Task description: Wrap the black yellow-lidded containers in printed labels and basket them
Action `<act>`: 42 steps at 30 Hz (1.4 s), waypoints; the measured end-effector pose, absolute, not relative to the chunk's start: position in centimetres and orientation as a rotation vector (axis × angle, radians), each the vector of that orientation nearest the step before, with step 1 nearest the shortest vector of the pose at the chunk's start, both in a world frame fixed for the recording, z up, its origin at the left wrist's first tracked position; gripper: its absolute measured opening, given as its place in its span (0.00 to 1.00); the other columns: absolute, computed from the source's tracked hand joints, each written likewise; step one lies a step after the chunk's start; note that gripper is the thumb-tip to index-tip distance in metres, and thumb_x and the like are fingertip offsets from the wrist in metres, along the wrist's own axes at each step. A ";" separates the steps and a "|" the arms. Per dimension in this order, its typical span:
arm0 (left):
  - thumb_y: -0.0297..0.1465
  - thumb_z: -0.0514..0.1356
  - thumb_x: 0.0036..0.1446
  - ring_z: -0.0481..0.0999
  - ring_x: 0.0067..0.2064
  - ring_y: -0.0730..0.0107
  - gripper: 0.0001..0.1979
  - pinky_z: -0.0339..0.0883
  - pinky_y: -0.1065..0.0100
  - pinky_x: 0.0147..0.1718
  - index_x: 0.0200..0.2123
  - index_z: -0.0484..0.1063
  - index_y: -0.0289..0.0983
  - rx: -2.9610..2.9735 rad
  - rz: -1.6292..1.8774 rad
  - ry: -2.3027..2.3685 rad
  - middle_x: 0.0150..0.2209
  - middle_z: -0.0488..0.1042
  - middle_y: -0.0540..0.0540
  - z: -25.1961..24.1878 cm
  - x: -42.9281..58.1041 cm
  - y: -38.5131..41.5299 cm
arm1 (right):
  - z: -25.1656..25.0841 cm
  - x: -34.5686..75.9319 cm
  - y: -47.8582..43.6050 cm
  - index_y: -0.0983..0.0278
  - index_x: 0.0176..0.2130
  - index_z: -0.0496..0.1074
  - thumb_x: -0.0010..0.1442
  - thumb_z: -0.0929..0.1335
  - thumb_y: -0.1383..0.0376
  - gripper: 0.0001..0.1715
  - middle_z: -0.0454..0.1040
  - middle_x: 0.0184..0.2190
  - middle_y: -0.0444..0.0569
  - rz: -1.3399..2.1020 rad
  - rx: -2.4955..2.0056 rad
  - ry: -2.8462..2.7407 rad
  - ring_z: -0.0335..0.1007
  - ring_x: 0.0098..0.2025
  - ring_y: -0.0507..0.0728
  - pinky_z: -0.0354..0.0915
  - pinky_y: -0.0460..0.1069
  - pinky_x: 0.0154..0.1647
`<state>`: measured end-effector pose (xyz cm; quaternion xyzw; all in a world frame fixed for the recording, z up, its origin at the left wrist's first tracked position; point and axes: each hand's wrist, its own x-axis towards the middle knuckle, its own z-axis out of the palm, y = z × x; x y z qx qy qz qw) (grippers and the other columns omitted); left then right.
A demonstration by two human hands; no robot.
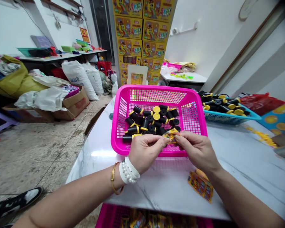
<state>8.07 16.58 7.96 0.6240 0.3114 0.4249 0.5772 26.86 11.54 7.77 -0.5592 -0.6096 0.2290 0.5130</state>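
Note:
Both hands meet over the near rim of a pink mesh basket (116, 139). Between them is a small, shiny yellow-orange printed wrapper (171, 134). My left hand (146, 150) pinches its left side with thumb and forefinger. Its right side is pinched by my right hand (197, 147). Whether anything is inside the wrapper I cannot tell. Several small black cylinders with yellow ends (144, 123) lie jumbled in the basket behind the hands. On the table beneath my right wrist rests a printed yellow-orange wrapper sheet (200, 185).
A blue basket (228, 117) heaped with similar black cylinders stands at right. Yellow pieces (263, 136) lie beyond the right forearm. Below the table's near edge, another pink basket (104, 215) contains wrapped items. Stacked yellow boxes (142, 41) rise behind; white sacks (79, 77) stand left.

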 end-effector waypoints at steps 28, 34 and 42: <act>0.30 0.70 0.52 0.65 0.15 0.81 0.09 0.54 0.79 0.15 0.34 0.76 0.32 1.144 0.829 0.744 0.18 0.73 0.52 9.7 7.1 19.2 | 8.1 26.2 14.0 0.62 0.45 0.76 0.60 0.69 0.70 0.12 0.79 0.42 0.53 0.279 -1.572 -2.284 0.74 0.43 0.61 0.70 0.55 0.46; 0.29 0.63 0.59 0.60 0.12 0.79 0.07 0.47 0.79 0.14 0.30 0.68 0.37 1.132 0.654 0.812 0.12 0.68 0.53 9.7 7.3 19.0 | 8.4 26.7 14.2 0.61 0.42 0.74 0.63 0.69 0.64 0.06 0.76 0.42 0.51 0.314 -1.629 -2.342 0.74 0.37 0.58 0.67 0.50 0.36; 0.28 0.68 0.56 0.63 0.15 0.81 0.04 0.49 0.77 0.16 0.35 0.79 0.32 1.185 0.550 0.769 0.16 0.70 0.52 9.7 7.1 19.2 | 8.5 28.0 14.3 0.60 0.49 0.74 0.67 0.67 0.64 0.11 0.76 0.43 0.52 0.458 -1.417 -2.303 0.75 0.42 0.58 0.70 0.52 0.43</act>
